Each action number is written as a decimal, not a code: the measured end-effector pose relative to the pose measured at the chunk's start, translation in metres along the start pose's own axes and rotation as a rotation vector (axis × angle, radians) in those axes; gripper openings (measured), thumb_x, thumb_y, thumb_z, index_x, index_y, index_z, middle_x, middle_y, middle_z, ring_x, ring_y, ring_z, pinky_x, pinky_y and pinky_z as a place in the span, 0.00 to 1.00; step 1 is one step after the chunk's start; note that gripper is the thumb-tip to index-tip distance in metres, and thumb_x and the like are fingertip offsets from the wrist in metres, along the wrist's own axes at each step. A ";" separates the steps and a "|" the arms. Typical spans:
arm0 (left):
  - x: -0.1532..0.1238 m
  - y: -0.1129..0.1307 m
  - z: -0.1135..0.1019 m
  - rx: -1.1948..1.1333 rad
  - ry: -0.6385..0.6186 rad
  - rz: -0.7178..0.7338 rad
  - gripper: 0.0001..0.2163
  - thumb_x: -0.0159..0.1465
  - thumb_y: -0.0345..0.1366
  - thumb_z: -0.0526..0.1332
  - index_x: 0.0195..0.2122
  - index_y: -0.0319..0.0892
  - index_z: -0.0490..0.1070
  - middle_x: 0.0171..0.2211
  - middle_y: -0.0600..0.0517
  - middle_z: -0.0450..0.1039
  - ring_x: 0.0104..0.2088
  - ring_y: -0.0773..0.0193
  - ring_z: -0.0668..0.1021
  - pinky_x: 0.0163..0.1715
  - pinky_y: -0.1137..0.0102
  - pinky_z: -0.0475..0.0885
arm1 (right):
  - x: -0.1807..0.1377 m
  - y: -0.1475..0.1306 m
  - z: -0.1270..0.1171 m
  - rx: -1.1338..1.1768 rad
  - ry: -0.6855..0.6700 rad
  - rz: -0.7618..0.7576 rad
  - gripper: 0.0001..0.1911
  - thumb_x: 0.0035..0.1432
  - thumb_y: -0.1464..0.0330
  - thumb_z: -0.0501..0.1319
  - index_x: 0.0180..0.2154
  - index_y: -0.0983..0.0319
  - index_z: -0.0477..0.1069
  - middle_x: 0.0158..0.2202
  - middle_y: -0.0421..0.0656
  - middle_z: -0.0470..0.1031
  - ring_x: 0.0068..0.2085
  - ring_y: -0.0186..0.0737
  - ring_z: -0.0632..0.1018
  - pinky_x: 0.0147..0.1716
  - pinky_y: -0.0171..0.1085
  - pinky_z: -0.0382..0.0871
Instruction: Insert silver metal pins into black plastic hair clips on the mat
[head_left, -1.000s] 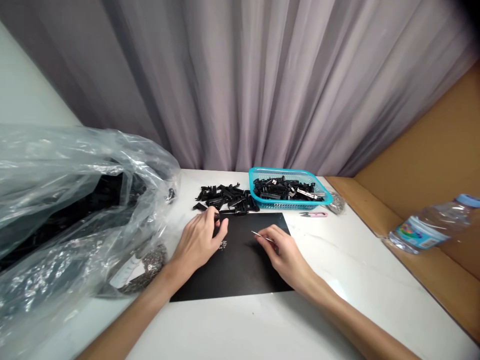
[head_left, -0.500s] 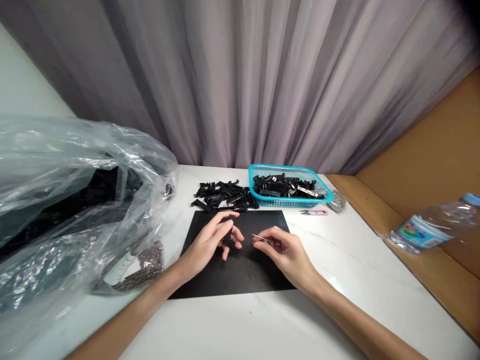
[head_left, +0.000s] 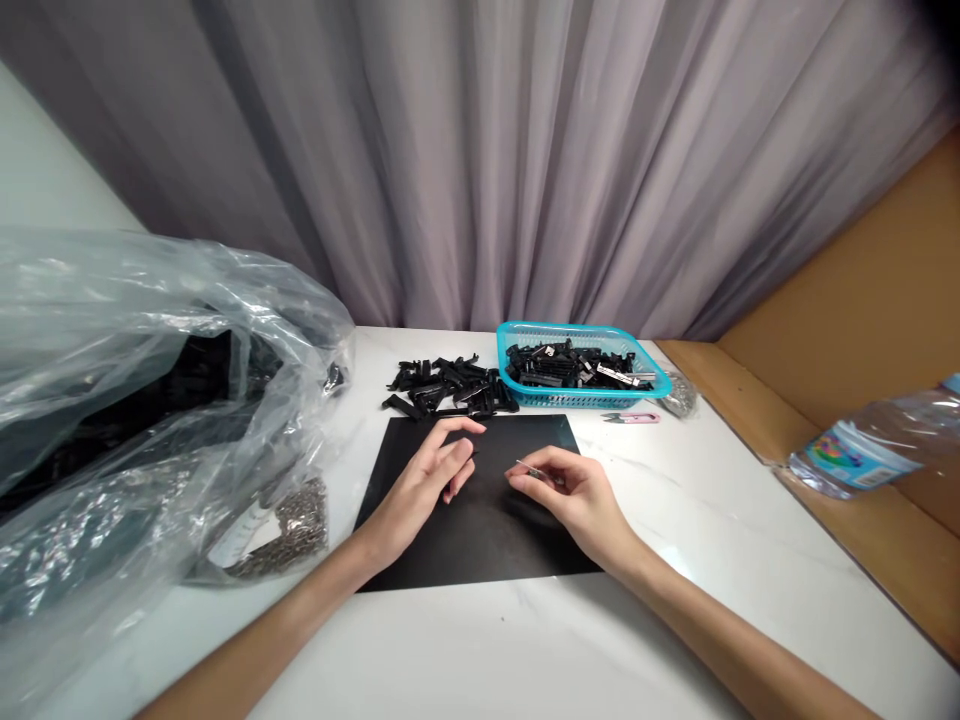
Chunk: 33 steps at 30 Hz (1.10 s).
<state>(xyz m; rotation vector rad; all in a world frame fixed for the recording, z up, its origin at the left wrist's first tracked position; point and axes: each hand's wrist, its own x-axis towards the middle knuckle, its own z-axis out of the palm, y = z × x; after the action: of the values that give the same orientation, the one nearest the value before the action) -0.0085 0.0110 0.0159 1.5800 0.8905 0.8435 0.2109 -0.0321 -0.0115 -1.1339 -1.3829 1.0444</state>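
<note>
My left hand (head_left: 427, 480) is over the left part of a black mat (head_left: 480, 545), fingers curled round a black plastic part. Only a small dark tip of that part shows beside the thumb; the rest is hidden by the hand. To the right, my right hand (head_left: 574, 495) pinches a thin metal pin (head_left: 531, 468) between thumb and forefinger. More small shiny metal bits seem to lie within its curled fingers, too small to make out. A gap separates the two hands.
Behind the mat lies a pile of black plastic parts (head_left: 450, 385). A blue basket (head_left: 585, 402) holds more, with pink thread snips (head_left: 634, 418) in front. Clear plastic bags (head_left: 172, 420), one with small metal pieces (head_left: 292, 530), fill the left. A bottle (head_left: 855, 460) stands at right.
My left hand has turned and its fingers have drawn in, so the black part is now mostly hidden. My right hand has shifted slightly, still pinching the pin.
</note>
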 end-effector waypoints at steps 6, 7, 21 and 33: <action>-0.007 0.008 0.006 0.181 0.042 0.022 0.16 0.72 0.52 0.55 0.35 0.45 0.63 0.28 0.58 0.57 0.30 0.66 0.63 0.33 0.70 0.62 | 0.002 -0.003 0.002 0.187 0.010 0.070 0.12 0.53 0.59 0.75 0.34 0.60 0.80 0.35 0.41 0.82 0.35 0.37 0.75 0.38 0.36 0.67; -0.007 0.008 0.007 0.246 0.039 0.051 0.16 0.73 0.50 0.55 0.33 0.45 0.63 0.29 0.57 0.59 0.32 0.65 0.65 0.36 0.69 0.64 | 0.002 -0.004 0.002 0.195 0.004 0.079 0.12 0.52 0.59 0.75 0.33 0.60 0.80 0.34 0.41 0.81 0.34 0.36 0.74 0.37 0.35 0.66; -0.011 -0.009 0.013 0.304 -0.069 0.128 0.12 0.70 0.50 0.63 0.39 0.48 0.76 0.61 0.49 0.66 0.62 0.50 0.72 0.65 0.54 0.66 | -0.002 -0.007 -0.006 0.055 -0.042 0.019 0.12 0.60 0.57 0.71 0.37 0.59 0.79 0.35 0.41 0.80 0.31 0.34 0.70 0.32 0.36 0.61; -0.008 -0.014 0.008 0.514 -0.040 0.296 0.13 0.64 0.48 0.69 0.45 0.48 0.77 0.65 0.46 0.68 0.66 0.47 0.71 0.67 0.51 0.67 | -0.004 -0.013 -0.008 -0.028 -0.135 0.012 0.13 0.62 0.56 0.69 0.37 0.59 0.79 0.39 0.42 0.79 0.35 0.38 0.74 0.34 0.38 0.64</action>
<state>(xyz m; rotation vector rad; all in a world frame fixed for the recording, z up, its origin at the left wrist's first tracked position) -0.0065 0.0024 0.0001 2.2096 0.9022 0.8212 0.2179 -0.0383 0.0018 -1.1097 -1.5027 1.1301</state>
